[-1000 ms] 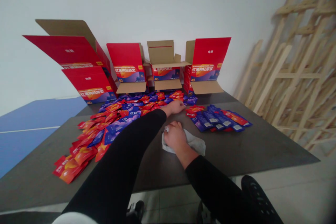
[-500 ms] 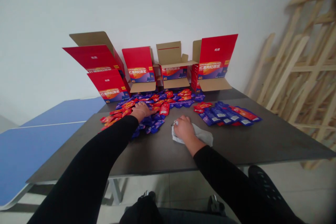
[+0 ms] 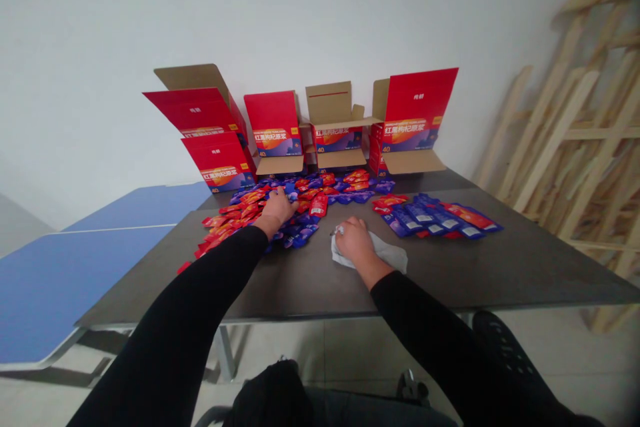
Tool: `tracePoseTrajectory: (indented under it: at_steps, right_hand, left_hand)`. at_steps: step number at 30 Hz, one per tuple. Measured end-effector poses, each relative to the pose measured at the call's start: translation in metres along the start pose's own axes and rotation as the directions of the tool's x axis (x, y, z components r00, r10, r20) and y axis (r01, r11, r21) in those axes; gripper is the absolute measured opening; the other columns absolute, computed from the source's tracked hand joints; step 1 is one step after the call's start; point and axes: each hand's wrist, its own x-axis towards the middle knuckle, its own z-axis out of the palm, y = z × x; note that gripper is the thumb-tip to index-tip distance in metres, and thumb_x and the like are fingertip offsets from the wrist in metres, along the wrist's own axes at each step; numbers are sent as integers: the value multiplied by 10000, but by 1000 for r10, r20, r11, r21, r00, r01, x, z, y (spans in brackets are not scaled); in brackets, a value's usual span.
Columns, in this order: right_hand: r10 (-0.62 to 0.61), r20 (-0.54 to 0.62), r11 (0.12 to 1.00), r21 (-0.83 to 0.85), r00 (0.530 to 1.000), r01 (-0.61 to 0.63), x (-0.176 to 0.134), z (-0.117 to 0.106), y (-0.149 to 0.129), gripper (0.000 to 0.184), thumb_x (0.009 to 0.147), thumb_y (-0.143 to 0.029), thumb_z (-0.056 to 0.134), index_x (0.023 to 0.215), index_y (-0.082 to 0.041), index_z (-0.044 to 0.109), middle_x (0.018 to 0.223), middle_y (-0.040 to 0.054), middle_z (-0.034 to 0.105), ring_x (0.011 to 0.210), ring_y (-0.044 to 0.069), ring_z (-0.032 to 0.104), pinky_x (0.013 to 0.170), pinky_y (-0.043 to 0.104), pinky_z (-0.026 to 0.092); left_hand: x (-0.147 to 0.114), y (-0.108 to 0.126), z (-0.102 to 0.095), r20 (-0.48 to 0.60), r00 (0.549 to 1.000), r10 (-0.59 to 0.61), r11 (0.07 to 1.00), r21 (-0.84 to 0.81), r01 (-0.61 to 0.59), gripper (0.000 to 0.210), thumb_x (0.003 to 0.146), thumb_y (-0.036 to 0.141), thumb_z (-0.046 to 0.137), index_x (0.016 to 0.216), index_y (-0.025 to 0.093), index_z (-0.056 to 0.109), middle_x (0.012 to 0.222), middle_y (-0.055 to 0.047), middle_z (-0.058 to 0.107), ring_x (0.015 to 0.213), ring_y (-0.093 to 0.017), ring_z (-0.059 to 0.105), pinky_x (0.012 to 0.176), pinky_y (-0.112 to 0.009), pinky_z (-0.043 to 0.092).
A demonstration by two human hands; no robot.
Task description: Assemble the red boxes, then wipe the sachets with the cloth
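Observation:
My left hand [image 3: 279,207] reaches into a loose pile of small red and blue sachets [image 3: 250,197]. Its fingers are curled over a blue sachet [image 3: 291,192] at their tips, partly hidden by the hand. On the table to the right, my right hand [image 3: 354,239] is closed around a crumpled white cloth [image 3: 387,253], which trails out behind the wrist. A red sachet [image 3: 319,204] lies between the two hands. Farther right, blue and red sachets [image 3: 435,217] lie overlapped in a flatter group.
Red printed cartons stand open along the back: a stacked-looking pair [image 3: 220,160] at left, two in the middle [image 3: 274,123] and one at right [image 3: 413,113]. The dark table [image 3: 310,287] adjoins a blue table [image 3: 125,240]. Wooden frames [image 3: 575,140] lean at the right wall.
My left hand has moved slightly farther into the pile, and its fingers now meet a blue sachet. The right hand stays on the cloth. The view has shifted a little.

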Motion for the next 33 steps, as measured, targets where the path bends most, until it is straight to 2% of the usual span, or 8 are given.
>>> tracePoseTrajectory:
  at_steps: [3, 5, 7, 8, 12, 21, 27, 33]
  right_hand:
    - [9, -104, 995, 98, 995, 1, 2, 10, 5, 215, 925, -152, 605, 984, -172, 810, 1091, 152, 731, 1094, 288, 633, 1038, 433, 490]
    - [18, -218, 979, 200, 976, 27, 3, 17, 8, 234, 919, -148, 600, 1012, -206, 807, 1094, 126, 715, 1093, 276, 636, 1048, 435, 514]
    - [7, -344, 943, 315, 939, 108, 4, 21, 10, 252, 931, -167, 584, 1050, -235, 796, 1087, 105, 695, 1096, 265, 644, 1057, 444, 540]
    - [-10, -401, 914, 367, 916, 171, 3, 21, 11, 261, 948, -185, 570, 1077, -248, 788, 1091, 98, 689, 1101, 260, 651, 1060, 449, 552]
    - [-193, -542, 755, 450, 818, 476, -5, 13, 8, 288, 1016, -251, 541, 1197, -265, 764, 1143, 91, 695, 1113, 245, 683, 1044, 441, 589]
    - [-671, -395, 548, 306, 627, 779, -27, 3, -10, 280, 1035, -239, 619, 1272, -276, 763, 1190, 87, 727, 1126, 247, 674, 1039, 439, 572]
    - [-698, -246, 640, 208, 673, 740, -28, 8, -13, 276, 987, -255, 702, 1243, -302, 792, 1213, 79, 723, 1132, 248, 644, 1051, 441, 546]
    - [-587, -302, 732, 197, 751, 652, -25, 5, -8, 320, 967, -185, 643, 1237, -253, 799, 1134, 101, 712, 1069, 255, 631, 987, 433, 553]
  left_hand:
    - [-16, 10, -2, 10, 998, -66, 856, -513, 62, 537, 886, 269, 750, 1386, 108, 641, 1455, -230, 657, 1407, -374, 594, 1059, -364, 533]
    - [-35, 15, 3, 223, 967, -125, 482, -838, 255, 341, 967, 341, 661, 1251, 157, 696, 1229, -157, 757, 1154, -302, 727, 827, -313, 595]
    - [-59, 17, 11, 336, 939, -76, 346, -874, 341, 355, 1054, 425, 503, 1158, 149, 700, 1014, -128, 773, 816, -215, 742, 580, -256, 541]
    - [-70, 17, 16, 412, 911, -16, 145, -901, 410, 374, 1069, 441, 490, 1149, 141, 698, 973, -121, 768, 729, -180, 710, 518, -227, 496]
    - [-104, 12, 29, 558, 801, 217, -310, -738, 599, 491, 1099, 505, 444, 1194, 103, 709, 884, -132, 762, 636, -170, 679, 509, -244, 514]
    - [-110, 5, 41, 613, 658, 437, -264, -612, 746, 692, 1040, 630, 491, 1393, 65, 679, 1070, -188, 801, 986, -333, 781, 934, -457, 602]
    - [-112, 6, 48, 642, 617, 455, -188, -608, 772, 757, 973, 753, 540, 1282, 91, 738, 1017, -175, 799, 925, -329, 779, 853, -433, 616]
    - [-119, 13, 51, 669, 634, 387, -180, -620, 764, 441, 1051, 507, 575, 1106, 112, 764, 927, -126, 800, 849, -267, 787, 861, -378, 613]
